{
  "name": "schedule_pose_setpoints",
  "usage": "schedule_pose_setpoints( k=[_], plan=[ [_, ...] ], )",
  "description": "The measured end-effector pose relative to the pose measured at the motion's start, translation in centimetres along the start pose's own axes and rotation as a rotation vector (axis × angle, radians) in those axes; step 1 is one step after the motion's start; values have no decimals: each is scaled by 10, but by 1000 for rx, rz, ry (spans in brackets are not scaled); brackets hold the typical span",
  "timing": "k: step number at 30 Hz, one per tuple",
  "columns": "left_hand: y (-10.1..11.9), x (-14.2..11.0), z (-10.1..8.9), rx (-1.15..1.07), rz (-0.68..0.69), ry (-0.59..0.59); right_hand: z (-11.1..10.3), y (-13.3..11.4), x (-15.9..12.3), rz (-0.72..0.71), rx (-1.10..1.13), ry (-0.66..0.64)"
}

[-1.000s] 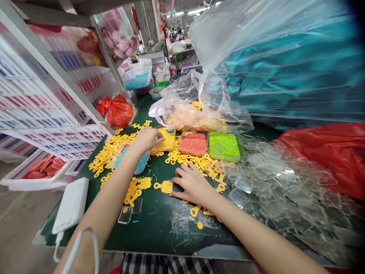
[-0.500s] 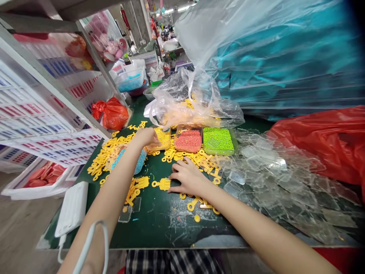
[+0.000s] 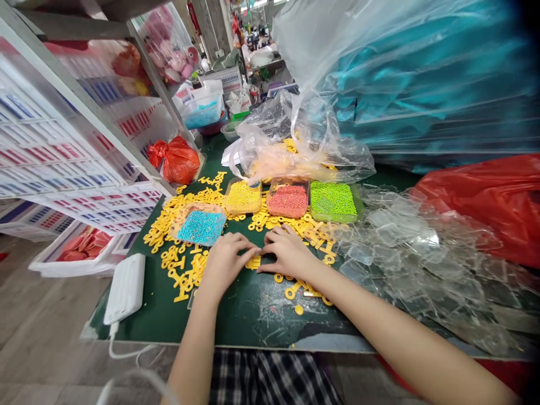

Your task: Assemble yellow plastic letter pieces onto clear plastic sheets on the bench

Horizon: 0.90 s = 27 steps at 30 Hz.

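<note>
On the green tabletop a small flat yellow plastic piece [image 3: 253, 262] lies between my two hands, partly hidden by them. My right hand [image 3: 289, 256] has its thumb and forefinger at the piece's right end, on either side of it. Thumb and fingertips of my left hand [image 3: 228, 261] are pinched together just above the piece; what is in the pinch is too small to make out. Behind the hands stand clear trays of blue beads [image 3: 201, 226], yellow beads [image 3: 243, 197], coral-red beads [image 3: 288, 201] and green beads [image 3: 333, 199].
Loose yellow plastic parts [image 3: 181, 275] are strewn around the trays. Thin clear plastic pieces [image 3: 392, 242] pile up at right, beside a red bag [image 3: 468, 197]. A white power bank [image 3: 124, 289] lies at the left edge. A clear bag [image 3: 312, 152] sits behind the trays.
My left hand has come from the yellow bead tray down and right to the yellow piece. My right hand stays beside the piece. The view has shifted slightly.
</note>
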<state>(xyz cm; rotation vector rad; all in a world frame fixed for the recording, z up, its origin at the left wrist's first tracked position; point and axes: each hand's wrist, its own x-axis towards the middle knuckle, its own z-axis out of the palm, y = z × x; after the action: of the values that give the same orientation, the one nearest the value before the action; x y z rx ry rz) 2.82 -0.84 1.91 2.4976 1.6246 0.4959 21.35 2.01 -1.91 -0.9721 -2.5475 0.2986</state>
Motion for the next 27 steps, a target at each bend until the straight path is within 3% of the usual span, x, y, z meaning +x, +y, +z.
schedule_pose_setpoints(
  k=[5, 10, 21, 27],
  plan=[
    [-7, -19, 21, 41, 35, -5, -1, -2, 0, 31, 7, -3],
    [-10, -23, 29, 62, 77, 44, 0, -1, -1, 21, 27, 9],
    [14, -36, 24, 368, 132, 62, 5, 0, -3, -8, 58, 50],
    [6, -48, 16, 276, 141, 61, 7, -1, -4, -6, 65, 68]
  ],
)
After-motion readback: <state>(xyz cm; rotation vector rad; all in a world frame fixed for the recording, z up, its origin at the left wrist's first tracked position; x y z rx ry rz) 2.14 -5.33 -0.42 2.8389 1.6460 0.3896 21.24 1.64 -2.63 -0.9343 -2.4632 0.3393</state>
